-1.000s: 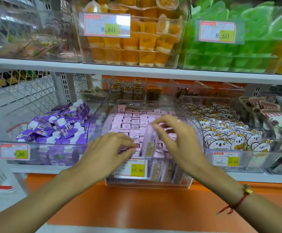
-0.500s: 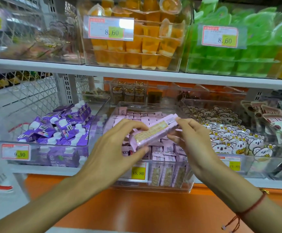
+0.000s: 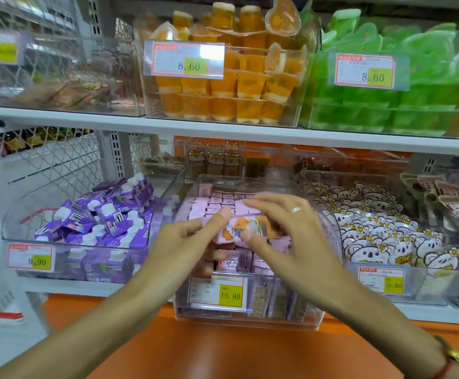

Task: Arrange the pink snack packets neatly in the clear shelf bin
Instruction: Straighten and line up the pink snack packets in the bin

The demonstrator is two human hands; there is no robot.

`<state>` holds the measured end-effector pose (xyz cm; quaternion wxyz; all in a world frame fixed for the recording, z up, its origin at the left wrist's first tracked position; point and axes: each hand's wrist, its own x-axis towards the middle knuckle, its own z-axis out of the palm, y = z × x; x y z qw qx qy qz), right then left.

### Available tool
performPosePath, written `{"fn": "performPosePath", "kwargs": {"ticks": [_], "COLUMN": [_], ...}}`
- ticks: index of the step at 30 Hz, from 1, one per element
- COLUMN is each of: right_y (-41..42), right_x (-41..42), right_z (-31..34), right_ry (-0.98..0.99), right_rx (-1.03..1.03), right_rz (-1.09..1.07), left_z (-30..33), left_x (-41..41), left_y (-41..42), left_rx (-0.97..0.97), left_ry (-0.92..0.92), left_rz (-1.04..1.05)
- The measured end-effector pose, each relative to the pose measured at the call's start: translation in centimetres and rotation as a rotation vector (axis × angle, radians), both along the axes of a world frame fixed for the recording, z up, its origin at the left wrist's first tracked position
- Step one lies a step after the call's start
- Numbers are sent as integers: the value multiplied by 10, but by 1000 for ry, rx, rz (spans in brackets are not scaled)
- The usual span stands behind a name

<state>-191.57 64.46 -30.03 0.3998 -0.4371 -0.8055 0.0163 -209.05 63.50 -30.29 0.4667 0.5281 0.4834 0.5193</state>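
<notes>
1. Nearest the camera, an orange ledge (image 3: 223,351) runs below the clear shelf bin (image 3: 250,315), whose front wall carries a price tag (image 3: 217,292) reading 15.80.
2. Just above the front half of that bin, both hands hold one pink snack packet (image 3: 246,228) lying crosswise, its printed cartoon face turned up.
3. The left hand (image 3: 179,242) grips the packet's left end, thumb on top and fingers curled beneath it.
4. The right hand (image 3: 291,236) pinches the right part between the thumb at the near edge and the spread fingers (image 3: 266,199) arched over the far edge; a ring shows on one finger.
5. Inside the bin, behind the held packet, other pink packets (image 3: 223,202) stand in close rows toward the back wall; in front of it and lower, more stand upright against the front wall.
6. Judged from this, the step in hand is turning and lining up a single packet before seating it. The next move likely calls for tipping it upright to match its neighbours and lowering it into a gap in the front rows without knocking them over.
7. Left of the bin sit purple drink cartons (image 3: 97,214); right of it, koala-print packets (image 3: 373,233).
8. On the shelf above the bin stand orange jelly cups (image 3: 231,91).
</notes>
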Motion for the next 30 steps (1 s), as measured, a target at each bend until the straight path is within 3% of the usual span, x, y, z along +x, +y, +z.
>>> {"fn": "performPosePath", "kwargs": {"ticks": [3, 5, 8, 11, 13, 15, 18, 24, 30], "right_y": [3, 5, 8, 14, 15, 15, 12, 10, 12], "right_x": [2, 7, 12, 15, 16, 14, 8, 19, 19], "right_z": [-2, -3, -2, -4, -8, -14, -18, -10, -15], "right_ry": [-144, -101, 251, 688, 819, 792, 700, 309, 81], "right_rx": [10, 13, -120, -423, -565, -599, -582, -503, -178], "right_rz": [43, 53, 39, 78, 91, 86, 121, 110, -40], "left_z": [-5, -8, -16, -26, -29, -30, -29, -32, -33], "left_x": [-4, -5, -11, -19, -22, -22, -24, -24, -25], "left_y": [0, 2, 6, 8, 8, 10, 14, 17, 16], "left_rx": [250, 315, 339, 441, 517, 576, 564, 524, 537], "left_ry": [219, 292, 396, 707, 918, 1050, 1077, 1093, 1100], "left_rz": [-7, -28, 23, 18, -13, -30, -17, 22, 27]}}
